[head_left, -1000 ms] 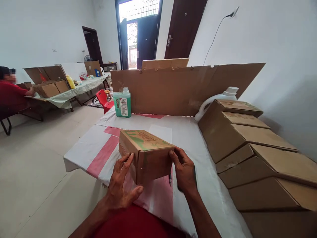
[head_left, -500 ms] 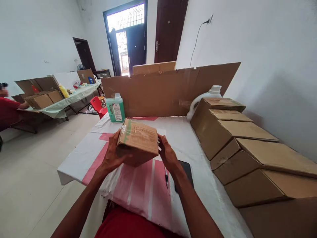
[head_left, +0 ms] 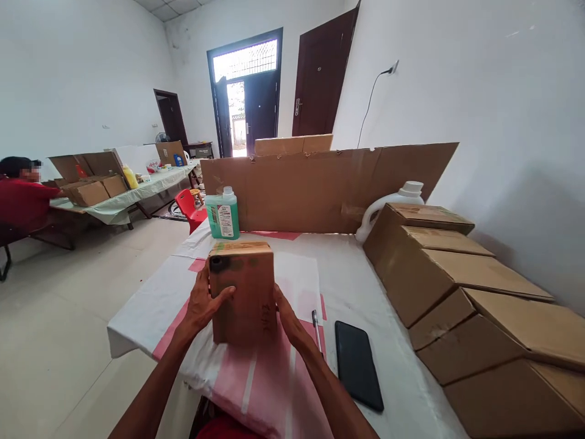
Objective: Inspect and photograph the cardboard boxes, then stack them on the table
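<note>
— Two hands on it? 
— Yes; the left hand point(head_left: 201, 305) clasps the small carton point(head_left: 242, 291) from its left side, thumb across the near face; the right hand point(head_left: 287, 318) presses flat on its right side.
— Where does it sit? 
— Between the palms, stood on end over the cloth-covered table point(head_left: 150, 292); long axis upright; both forearms reach forward, wrists turned inward.

box point(head_left: 242, 292) before bottle point(head_left: 223, 213), phone point(head_left: 358, 364) right
</note>
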The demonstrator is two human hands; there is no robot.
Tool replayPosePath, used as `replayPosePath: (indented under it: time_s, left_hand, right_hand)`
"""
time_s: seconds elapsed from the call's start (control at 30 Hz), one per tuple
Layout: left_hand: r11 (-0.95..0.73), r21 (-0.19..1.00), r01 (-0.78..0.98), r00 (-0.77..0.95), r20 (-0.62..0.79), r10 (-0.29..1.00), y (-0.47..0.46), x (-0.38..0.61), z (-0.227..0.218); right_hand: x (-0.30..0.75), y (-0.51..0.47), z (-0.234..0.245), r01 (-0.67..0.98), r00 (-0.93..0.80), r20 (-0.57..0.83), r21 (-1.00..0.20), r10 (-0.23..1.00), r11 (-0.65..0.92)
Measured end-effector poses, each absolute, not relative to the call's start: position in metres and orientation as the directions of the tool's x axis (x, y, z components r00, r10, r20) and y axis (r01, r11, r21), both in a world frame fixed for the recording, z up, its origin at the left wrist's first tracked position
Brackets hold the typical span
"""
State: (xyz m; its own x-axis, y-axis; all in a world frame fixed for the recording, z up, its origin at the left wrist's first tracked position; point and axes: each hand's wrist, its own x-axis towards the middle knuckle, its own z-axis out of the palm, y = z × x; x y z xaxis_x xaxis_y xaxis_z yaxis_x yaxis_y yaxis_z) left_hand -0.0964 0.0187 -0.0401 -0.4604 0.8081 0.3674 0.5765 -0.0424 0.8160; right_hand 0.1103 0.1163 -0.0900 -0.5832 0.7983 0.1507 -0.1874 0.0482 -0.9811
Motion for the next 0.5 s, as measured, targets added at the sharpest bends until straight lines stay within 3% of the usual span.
replayPosePath:
  time_s: [0.13,0.3,0.37,0.5]
  left_hand:
    - [0.06,0.803,0.594,-0.422,0.247,0.872,-0.026,-0.067,-0.014]
    - [0.042,0.78,0.624,-0.254,0.152,0.955,-0.072,-0.047,0.003]
    - [-0.002,0.76,0.65,-0.204,0.176,0.963,-0.074,-0.044,0.004]
    - [-0.107,0.737,0.667,-0.248,0.356,0.901,-0.065,-0.04,-0.003]
  right_hand:
    - [0.154,0.08,-0.092,-0.105,-0.619,0.049,-0.994,0.784,-0.02]
    - [0.209,0.025,-0.084,-0.016,-0.62,-0.055,-0.996,0.783,-0.083]
    - [0.22,0.01,-0.081,0.004,-0.589,-0.083,-0.995,0.804,-0.1]
    - [0.221,-0.006,-0.082,-0.014,-0.607,-0.081,-0.994,0.79,-0.113]
